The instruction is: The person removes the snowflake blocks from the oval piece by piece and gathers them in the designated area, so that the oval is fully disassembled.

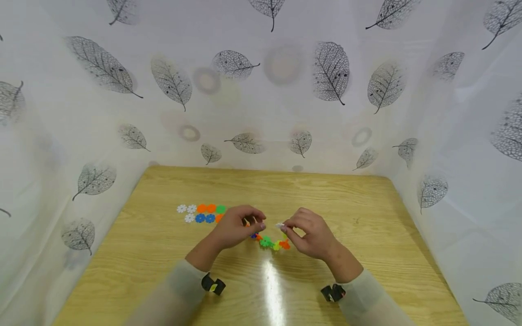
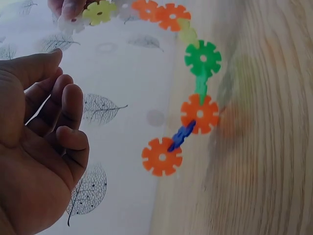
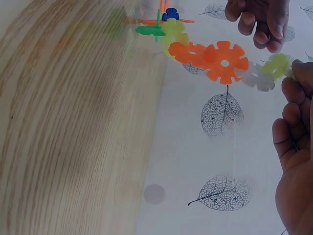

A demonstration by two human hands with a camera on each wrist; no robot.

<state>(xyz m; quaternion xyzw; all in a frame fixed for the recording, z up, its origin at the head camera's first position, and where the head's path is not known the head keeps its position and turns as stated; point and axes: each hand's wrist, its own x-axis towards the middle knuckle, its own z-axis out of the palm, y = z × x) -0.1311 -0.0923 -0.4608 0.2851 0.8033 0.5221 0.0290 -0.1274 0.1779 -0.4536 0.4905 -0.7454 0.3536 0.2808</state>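
Note:
A chain of interlocking notched plastic discs [image 1: 265, 241] hangs in an arc from my right hand [image 1: 311, 233]. Its thumb and fingertips pinch a white disc [image 2: 71, 25] at the chain's end. From there run a yellow disc [image 2: 100, 12], a white one, two orange ones and further yellow, green, orange and blue ones. An orange disc [image 2: 161, 156] forms the free end, seen in the left wrist view. My left hand [image 1: 236, 226] hovers beside the chain with loosely curled fingers and nothing between them.
Two rows of loose discs lie on the wooden table [image 1: 163, 262] to the left, among them white [image 1: 181, 208], blue [image 1: 200, 218], orange [image 1: 201, 208] and green [image 1: 220, 209] ones. My left hand partly covers their right end. A leaf-patterned curtain [image 1: 261, 108] surrounds the table's back and sides.

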